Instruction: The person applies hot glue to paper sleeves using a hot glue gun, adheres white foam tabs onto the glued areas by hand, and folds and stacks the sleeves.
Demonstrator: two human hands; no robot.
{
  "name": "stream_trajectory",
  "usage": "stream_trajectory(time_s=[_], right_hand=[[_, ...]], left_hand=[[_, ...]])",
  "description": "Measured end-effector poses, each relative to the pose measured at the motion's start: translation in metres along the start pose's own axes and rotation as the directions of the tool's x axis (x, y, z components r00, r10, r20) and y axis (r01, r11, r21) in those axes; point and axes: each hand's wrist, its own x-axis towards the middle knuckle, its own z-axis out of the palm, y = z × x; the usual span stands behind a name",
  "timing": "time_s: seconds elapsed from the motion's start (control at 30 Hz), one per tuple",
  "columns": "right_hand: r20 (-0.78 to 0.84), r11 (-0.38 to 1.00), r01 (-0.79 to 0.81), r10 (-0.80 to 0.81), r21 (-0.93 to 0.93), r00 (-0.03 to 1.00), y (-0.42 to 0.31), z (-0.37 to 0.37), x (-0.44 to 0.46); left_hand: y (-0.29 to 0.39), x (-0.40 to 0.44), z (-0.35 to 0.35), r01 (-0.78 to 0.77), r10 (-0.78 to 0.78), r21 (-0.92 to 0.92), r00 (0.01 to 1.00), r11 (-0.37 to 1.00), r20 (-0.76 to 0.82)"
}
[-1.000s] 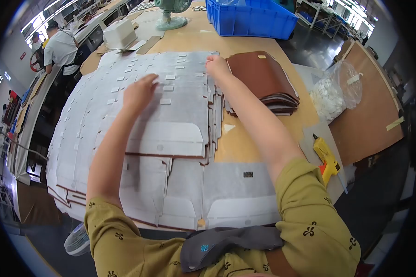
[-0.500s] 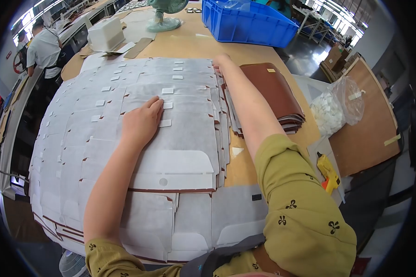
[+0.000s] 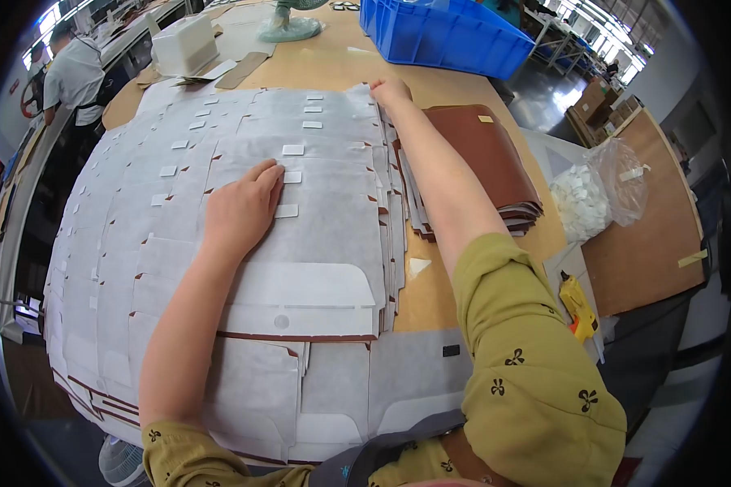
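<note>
Overlapping pale grey panels with brown edges and small white tabs cover much of the table in rows. My left hand lies on them, palm down, its fingers resting beside the white tabs. At the far right corner of the rows, my right hand has its fingers closed on the edge of a grey panel, whose corner looks slightly raised. The fingertips there are partly hidden. Just right of my right forearm lies a stack of brown leather-like pieces with a yellow label on top.
A blue crate and a fan base stand at the back, near a white plastic container. To the right are a clear bag of white pieces and a yellow glue gun. Another person works at the far left.
The view has shifted slightly. My right hand stays at the far corner, where the panel's edge now looks a little lifted. My left hand keeps nearly the same place on the panels.
</note>
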Motion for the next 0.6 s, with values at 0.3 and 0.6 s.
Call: stream_trajectory(time_s=[0.3, 0.6], right_hand=[[-0.079, 0.971, 0.141, -0.127, 0.194, 0.989, -0.045, -0.036, -0.034], [0.535, 0.826, -0.423, 0.181, 0.373, 0.825, -0.033, -0.053, -0.075]], left_hand=[[0.001, 0.0, 0.0, 0.007, -0.007, -0.014, 1.0, 1.0, -0.021], [0.0, -0.001, -0.002, 0.014, -0.015, -0.058, 1.0, 0.998, -0.016]])
